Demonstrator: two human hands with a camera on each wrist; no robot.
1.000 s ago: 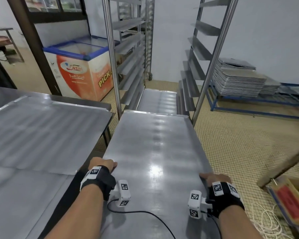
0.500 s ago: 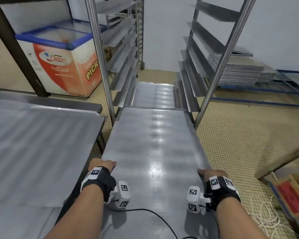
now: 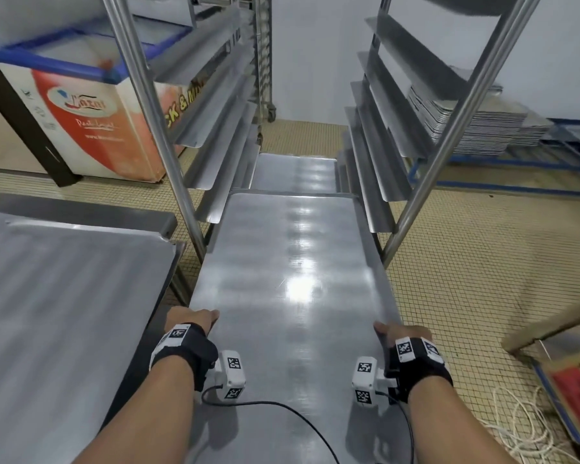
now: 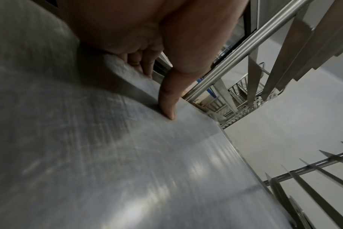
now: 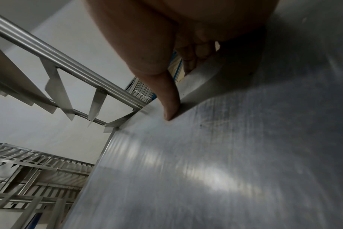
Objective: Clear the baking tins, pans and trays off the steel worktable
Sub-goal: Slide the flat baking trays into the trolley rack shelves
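I carry a large flat steel baking tray (image 3: 292, 283) level in front of me, long side pointing away. My left hand (image 3: 190, 321) grips its left rim, thumb on top (image 4: 167, 105) and fingers curled under. My right hand (image 3: 404, 331) grips the right rim the same way, thumb (image 5: 170, 106) pressed on the tray's face. The tray's far end lies between the two sides of a steel tray rack (image 3: 168, 135), at the level of a low pair of runners. Another tray (image 3: 293, 172) sits in the rack just beyond and below.
A steel worktable (image 3: 64, 313) with a tray on it lies to my left. An orange chest freezer (image 3: 84, 118) stands behind the rack's left post. A stack of trays (image 3: 476, 122) rests on a blue frame at the right. A box and white cord (image 3: 523, 430) lie on the tiled floor.
I have walked the tray forward; its far end has moved from in front of the rack posts to between them. Both hands keep the same grip.
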